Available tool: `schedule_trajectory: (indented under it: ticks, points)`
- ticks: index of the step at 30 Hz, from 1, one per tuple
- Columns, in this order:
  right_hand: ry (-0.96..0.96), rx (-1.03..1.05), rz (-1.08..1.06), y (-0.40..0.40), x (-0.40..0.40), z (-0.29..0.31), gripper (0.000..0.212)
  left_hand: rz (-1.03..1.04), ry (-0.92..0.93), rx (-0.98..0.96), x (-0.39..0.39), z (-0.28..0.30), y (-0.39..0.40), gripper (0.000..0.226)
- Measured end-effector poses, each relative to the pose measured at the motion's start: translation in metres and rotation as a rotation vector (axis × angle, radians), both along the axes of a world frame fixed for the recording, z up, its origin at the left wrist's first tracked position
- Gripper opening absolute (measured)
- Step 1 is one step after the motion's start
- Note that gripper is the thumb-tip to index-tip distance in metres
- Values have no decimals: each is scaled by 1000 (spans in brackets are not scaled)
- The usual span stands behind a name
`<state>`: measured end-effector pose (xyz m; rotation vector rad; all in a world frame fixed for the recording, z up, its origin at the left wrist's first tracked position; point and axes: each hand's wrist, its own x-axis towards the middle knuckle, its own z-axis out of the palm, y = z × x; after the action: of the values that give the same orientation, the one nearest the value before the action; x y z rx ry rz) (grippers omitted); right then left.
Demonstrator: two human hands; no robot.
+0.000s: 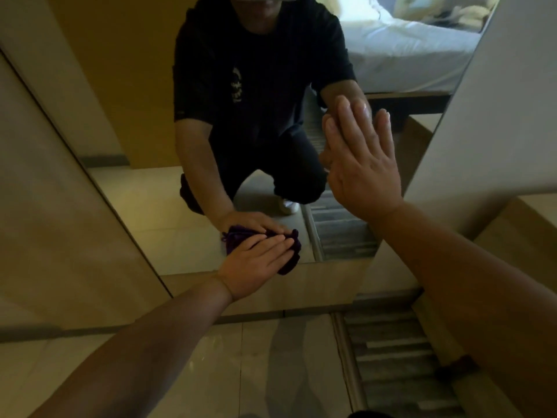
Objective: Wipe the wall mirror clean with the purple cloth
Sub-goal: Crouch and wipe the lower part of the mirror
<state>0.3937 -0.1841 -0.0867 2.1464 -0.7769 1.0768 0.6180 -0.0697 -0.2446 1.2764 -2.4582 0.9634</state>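
A purple cloth [291, 251] lies pinned under the flat, straight fingers [275, 245] of the left hand [253, 263], low on the wall mirror [144, 122], likely mid-wipe. Above them, the right hand [361, 173] presses open-palmed against the glass, probably bracing.

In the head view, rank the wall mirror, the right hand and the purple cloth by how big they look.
1. wall mirror
2. right hand, looming closer to the camera
3. purple cloth, mostly hidden under the left hand
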Motion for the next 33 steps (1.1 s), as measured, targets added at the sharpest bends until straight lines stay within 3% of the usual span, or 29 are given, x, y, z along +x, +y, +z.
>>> schedule_trajectory:
  ticks: [3,7,12,15,19,27,30,33]
  points:
    - [-5,149,20,15,-20,8,64,-17,227,-12,-15,39,6,42]
    - [-47,216,-59,15,-59,10,72,-110,370,-230,-35,123,0,32]
    - [-10,272,-115,1,-74,10,72,-105,381,-568,-67,239,-45,31]
    - [3,264,-108,-5,-78,6,65,-50,299,-667,-84,269,-73,33]
    - [2,209,-67,-15,-83,2,61,43,148,-672,-89,248,-90,37]
    - [-130,53,9,-37,-75,-13,54,12,9,-586,-92,146,-88,47]
    - [-134,57,24,-35,-76,-12,51,-21,-24,-572,-92,118,-87,49]
    - [-93,108,7,-30,-79,-9,54,-42,-97,-440,-85,63,-78,50]
